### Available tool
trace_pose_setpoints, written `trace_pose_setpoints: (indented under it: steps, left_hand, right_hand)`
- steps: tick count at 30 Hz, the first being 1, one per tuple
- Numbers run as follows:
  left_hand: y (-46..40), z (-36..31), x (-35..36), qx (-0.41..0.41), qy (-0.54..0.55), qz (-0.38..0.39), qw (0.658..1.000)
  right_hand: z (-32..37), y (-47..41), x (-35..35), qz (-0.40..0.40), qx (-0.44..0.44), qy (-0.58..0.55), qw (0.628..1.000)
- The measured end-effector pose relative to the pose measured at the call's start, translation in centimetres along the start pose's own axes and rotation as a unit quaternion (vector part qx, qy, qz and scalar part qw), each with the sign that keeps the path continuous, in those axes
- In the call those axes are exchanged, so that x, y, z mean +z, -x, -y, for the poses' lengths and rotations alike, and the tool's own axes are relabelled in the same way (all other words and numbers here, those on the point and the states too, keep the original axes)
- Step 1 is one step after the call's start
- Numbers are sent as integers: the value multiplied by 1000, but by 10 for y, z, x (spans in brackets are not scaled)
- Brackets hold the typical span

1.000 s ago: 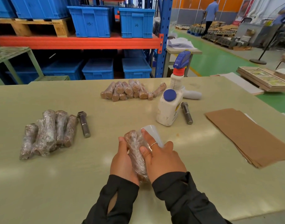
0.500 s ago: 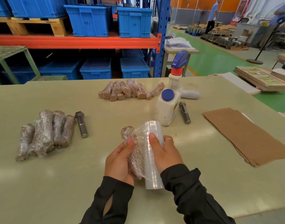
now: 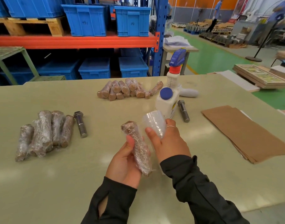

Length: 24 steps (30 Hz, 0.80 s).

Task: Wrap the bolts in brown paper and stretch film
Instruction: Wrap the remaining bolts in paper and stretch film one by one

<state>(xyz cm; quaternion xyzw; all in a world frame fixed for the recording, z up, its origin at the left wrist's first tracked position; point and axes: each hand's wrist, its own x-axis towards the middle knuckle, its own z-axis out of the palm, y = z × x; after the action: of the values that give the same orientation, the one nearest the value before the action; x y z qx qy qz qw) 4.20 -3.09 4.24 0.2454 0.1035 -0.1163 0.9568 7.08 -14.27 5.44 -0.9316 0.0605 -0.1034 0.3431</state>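
My left hand (image 3: 124, 160) holds a bolt wrapped in brown paper and stretch film (image 3: 137, 146), its head pointing away from me. My right hand (image 3: 168, 141) grips the clear stretch film roll (image 3: 153, 122) just right of that bolt. Film still runs between roll and bolt. Several film-wrapped bolts (image 3: 44, 135) lie in a pile at the left with a bare bolt (image 3: 80, 124) beside them. Several paper-wrapped bolts (image 3: 128, 90) lie at the back. Another bare bolt (image 3: 183, 110) lies by the bottles. A stack of brown paper sheets (image 3: 245, 131) sits at the right.
A white bottle with a blue cap (image 3: 166, 102) and a spray bottle (image 3: 175, 73) stand behind my right hand. The work goes on over a pale green table (image 3: 73, 183). Shelving with blue crates (image 3: 90, 20) stands behind it. People walk far off at the back right.
Both hands have lifted off the table. The right hand picked up the film roll and pulled it right, away from the bolt, which the left hand now holds alone.
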Motion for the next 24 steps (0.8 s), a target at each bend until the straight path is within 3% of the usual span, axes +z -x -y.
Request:
trace_pose_setpoints:
  steps: [9, 11, 18, 24]
  left_hand:
    - [-7, 3, -2, -5, -57, -26, 998]
    - [-3, 4, 0, 5, -88, -7, 996]
    - [-7, 2, -9, 45, -135, -66, 988]
    - [-6, 1, -14, 54, -155, -78, 983]
  right_hand:
    - [6, 1, 10, -15, 8, 80, 997]
    - [7, 3, 12, -10, 10, 77, 997]
    - [10, 2, 11, 36, 30, 8, 999]
    - [10, 0, 17, 32, 28, 41, 998]
